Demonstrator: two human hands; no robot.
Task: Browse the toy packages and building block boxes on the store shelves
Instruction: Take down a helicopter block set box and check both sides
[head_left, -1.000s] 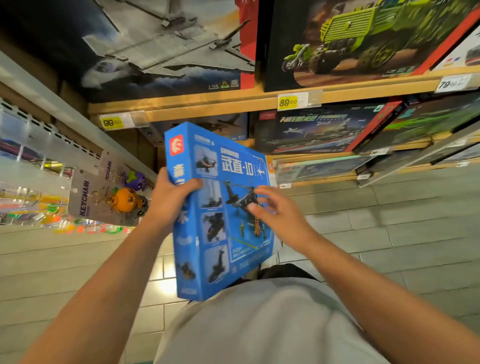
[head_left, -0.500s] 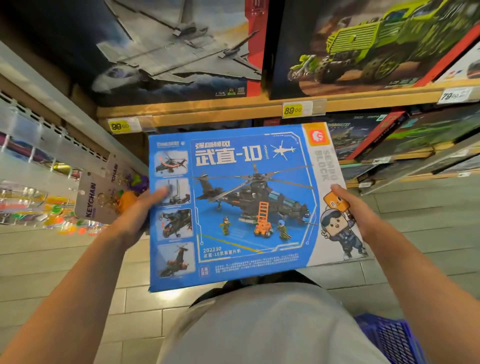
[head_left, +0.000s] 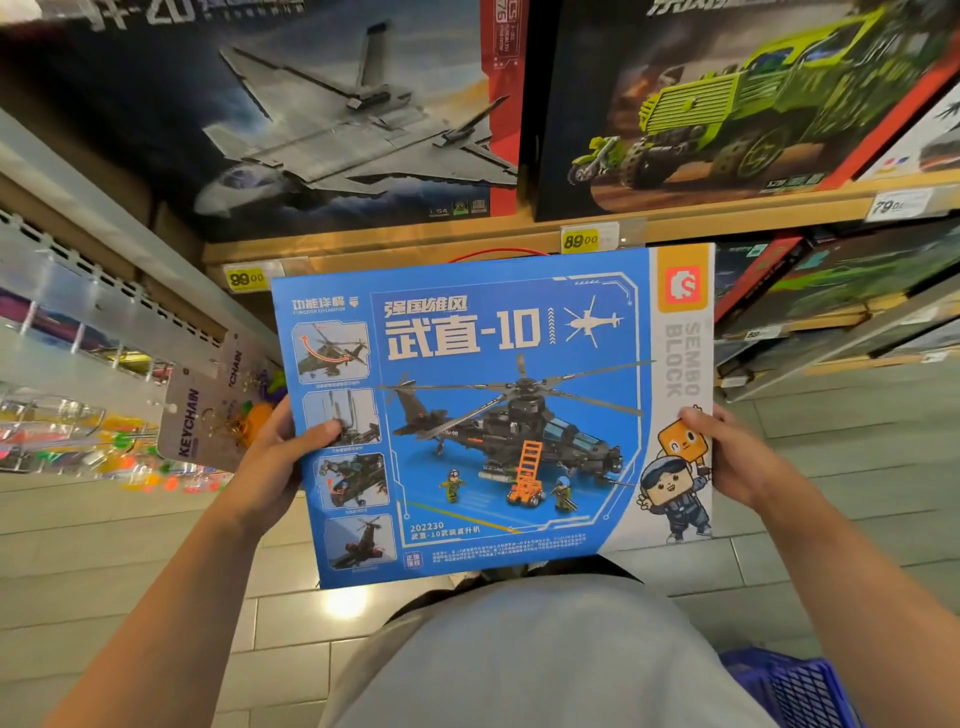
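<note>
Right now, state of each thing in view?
blue helicopter box: off the shelf, front facing camera, held at both side edges
left hand: grips the box's left edge, thumb on front
right hand: grips the box's right edge
jet box: standing on shelf
green truck box: standing on shelf
keychain card: hanging

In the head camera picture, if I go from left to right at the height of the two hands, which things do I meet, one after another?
Keychain card → left hand → blue helicopter box → right hand.
</note>
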